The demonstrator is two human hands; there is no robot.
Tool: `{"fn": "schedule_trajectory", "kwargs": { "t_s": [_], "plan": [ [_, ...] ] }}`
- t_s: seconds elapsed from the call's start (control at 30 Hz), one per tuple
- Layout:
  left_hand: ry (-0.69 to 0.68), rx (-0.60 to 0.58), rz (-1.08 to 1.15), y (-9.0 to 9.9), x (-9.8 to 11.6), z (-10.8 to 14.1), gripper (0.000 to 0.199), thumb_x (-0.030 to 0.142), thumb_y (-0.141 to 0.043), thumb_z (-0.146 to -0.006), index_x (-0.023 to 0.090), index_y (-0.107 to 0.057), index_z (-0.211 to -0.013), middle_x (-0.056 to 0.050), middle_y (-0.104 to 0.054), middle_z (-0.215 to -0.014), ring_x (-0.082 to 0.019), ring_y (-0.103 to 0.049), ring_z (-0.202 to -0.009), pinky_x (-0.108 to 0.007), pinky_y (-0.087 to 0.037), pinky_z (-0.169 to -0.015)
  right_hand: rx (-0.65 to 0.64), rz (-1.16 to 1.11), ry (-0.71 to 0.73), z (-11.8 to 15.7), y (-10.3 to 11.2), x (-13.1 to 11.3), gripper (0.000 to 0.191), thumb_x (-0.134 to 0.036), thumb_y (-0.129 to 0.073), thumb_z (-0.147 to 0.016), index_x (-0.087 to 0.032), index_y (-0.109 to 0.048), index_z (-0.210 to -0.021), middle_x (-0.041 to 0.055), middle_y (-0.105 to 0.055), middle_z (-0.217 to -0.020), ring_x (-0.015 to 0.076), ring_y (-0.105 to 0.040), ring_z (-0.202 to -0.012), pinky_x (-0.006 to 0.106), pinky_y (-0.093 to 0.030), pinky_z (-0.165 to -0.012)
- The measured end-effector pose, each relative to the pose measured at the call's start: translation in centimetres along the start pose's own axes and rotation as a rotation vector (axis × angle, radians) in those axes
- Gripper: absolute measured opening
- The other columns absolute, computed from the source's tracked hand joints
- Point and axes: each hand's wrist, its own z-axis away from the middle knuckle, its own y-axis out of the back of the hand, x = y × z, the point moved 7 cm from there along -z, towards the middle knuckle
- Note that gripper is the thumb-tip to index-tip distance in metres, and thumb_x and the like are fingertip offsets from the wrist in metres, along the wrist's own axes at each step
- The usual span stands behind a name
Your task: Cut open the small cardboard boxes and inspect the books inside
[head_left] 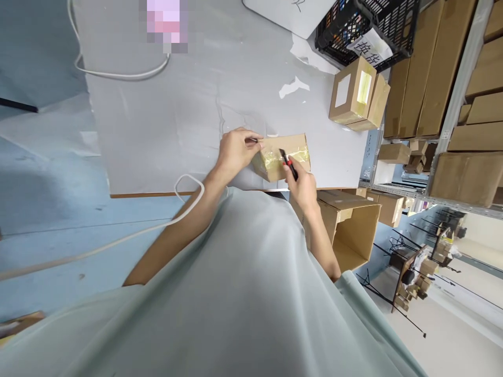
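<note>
A small cardboard box (288, 143) with clear yellowish tape across it lies near the front edge of the table. My right hand (303, 184) is closed around a black and red utility knife (291, 166), whose tip points up and left over the taped top of the box. At the box's left end, my left hand (238, 150) is closed in a pinch. Something thin and dark shows between its thumb and fingers, too small to make out. Its fingertips meet the box's upper left corner.
Two cardboard boxes (351, 91) stand at the table's right, by a black plastic crate (365, 31). Torn white paper (294, 87) lies on the grey table (157, 131). An open carton (356, 230) sits below the right edge. A white cable (129, 241) crosses my left arm.
</note>
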Motion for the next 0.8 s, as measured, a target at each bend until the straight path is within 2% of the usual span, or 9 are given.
{"fn": "schedule_trajectory", "kwargs": {
  "t_s": [0.1, 0.2, 0.4, 0.67, 0.8],
  "plan": [
    [0.009, -0.014, 0.024, -0.1, -0.5, 0.0, 0.020, 0.021, -0.081, -0.091, 0.022, -0.090, -0.108, -0.006, -0.085, -0.121, -0.023, -0.081, -0.103, -0.035, -0.066, -0.104, -0.023, 0.053, -0.025, -0.3, -1.5, -1.9, 0.056, -0.053, -0.049, -0.121, -0.031, -0.062, -0.170, 0.0099, -0.087, -0.139, 0.0371, -0.083, -0.124, 0.045, -0.064, -0.106],
    [0.003, -0.010, 0.035, -0.1, -0.6, 0.1, 0.021, 0.022, -0.080, -0.091, 0.023, -0.091, -0.109, -0.005, -0.085, -0.121, -0.024, -0.081, -0.104, -0.036, -0.066, -0.105, -0.064, 0.095, -0.030, -0.8, -2.3, -2.7, 0.056, -0.053, -0.048, -0.121, -0.032, -0.061, -0.172, 0.0093, -0.087, -0.136, 0.0384, -0.083, -0.123, 0.047, -0.064, -0.106],
    [-0.012, 0.003, 0.036, -0.4, -0.9, 0.1, 0.022, 0.023, -0.079, -0.092, 0.024, -0.091, -0.109, -0.005, -0.086, -0.122, -0.023, -0.082, -0.103, -0.035, -0.066, -0.105, -0.098, 0.133, -0.008, -0.9, -2.1, -2.9, 0.054, -0.053, -0.048, -0.122, -0.034, -0.063, -0.170, 0.0079, -0.089, -0.131, 0.0382, -0.082, -0.123, 0.046, -0.063, -0.107],
    [0.025, 0.069, 0.044, -0.7, -1.6, 0.0, 0.019, 0.025, -0.079, -0.092, 0.026, -0.091, -0.107, -0.002, -0.087, -0.117, -0.025, -0.082, -0.104, -0.034, -0.066, -0.102, -0.156, 0.284, -0.039, -0.9, -2.0, -5.7, 0.052, -0.042, -0.039, -0.123, -0.028, -0.061, -0.168, 0.0119, -0.087, -0.128, 0.0385, -0.081, -0.121, 0.049, -0.062, -0.106],
    [0.039, 0.073, 0.010, -1.0, -1.3, 0.6, 0.017, 0.027, -0.080, -0.093, 0.027, -0.092, -0.106, -0.003, -0.087, -0.116, -0.026, -0.082, -0.105, -0.036, -0.064, -0.104, -0.176, 0.335, -0.045, -0.7, -2.4, -6.1, 0.047, -0.038, -0.041, -0.122, -0.025, -0.065, -0.160, 0.0146, -0.087, -0.117, 0.0375, -0.081, -0.113, 0.048, -0.063, -0.101]
  ]
}}
